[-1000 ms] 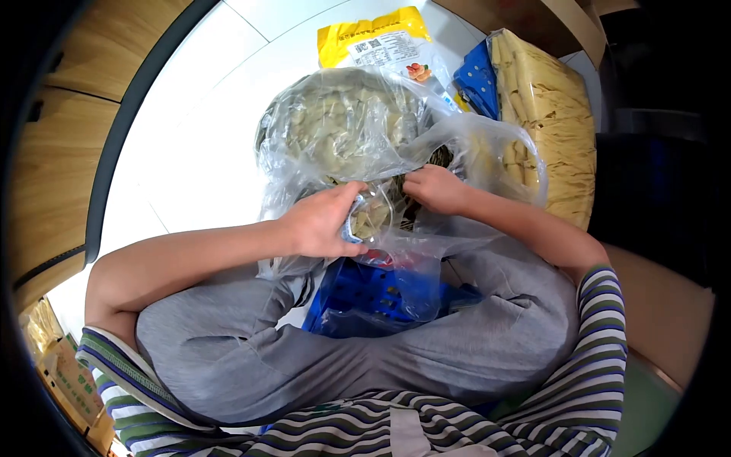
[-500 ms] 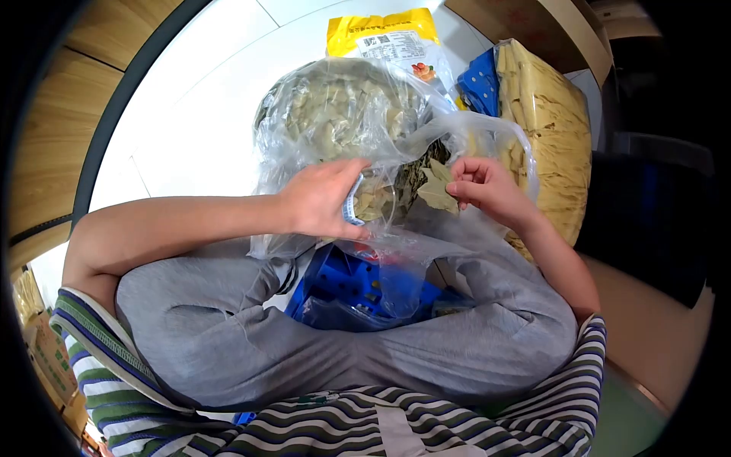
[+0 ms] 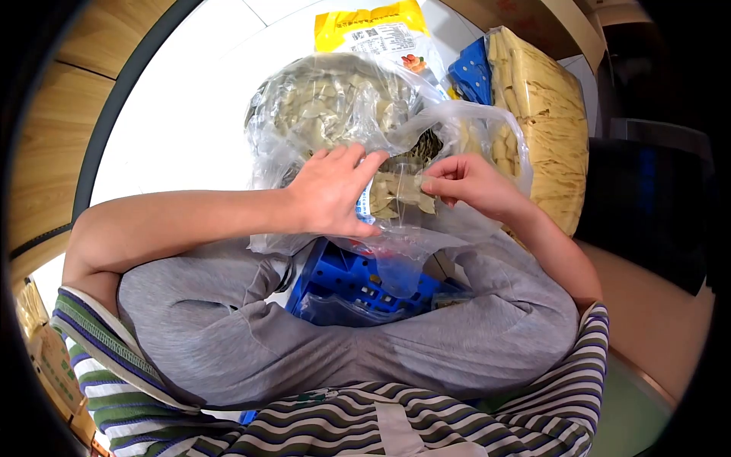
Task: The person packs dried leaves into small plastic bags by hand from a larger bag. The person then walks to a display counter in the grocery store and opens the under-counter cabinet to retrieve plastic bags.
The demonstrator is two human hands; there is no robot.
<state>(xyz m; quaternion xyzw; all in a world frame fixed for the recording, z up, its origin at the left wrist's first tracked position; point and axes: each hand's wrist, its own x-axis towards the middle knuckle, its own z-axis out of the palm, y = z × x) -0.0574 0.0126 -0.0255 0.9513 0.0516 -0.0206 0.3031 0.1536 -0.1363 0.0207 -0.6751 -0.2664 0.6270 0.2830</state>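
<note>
My left hand [image 3: 331, 190] curves around a small clear plastic bag [image 3: 364, 199] with a blue-and-white label, thumb and fingers at its two sides. Dried bay leaves [image 3: 396, 194] show in and at the mouth of this bag. My right hand [image 3: 472, 185] pinches a dried bay leaf [image 3: 426, 196] at the right side of those leaves; its fingertips partly cover it. Just beyond both hands lies a big clear plastic bag [image 3: 335, 99] full of dried leaves, its loose film spreading around and under my hands.
A blue plastic crate [image 3: 343, 270] stands between my crossed legs, with clear film hanging over it. Behind the big bag lies a yellow-and-white packet [image 3: 373, 30]. At the right are a blue dotted packet [image 3: 472, 72] and a large wrapped pack of pale yellow sheets [image 3: 541, 129].
My right hand has moved left with the bay leaf, bringing it to the leaves at the small bag. The left hand's fingers have risen slightly and the view has shifted a little.
</note>
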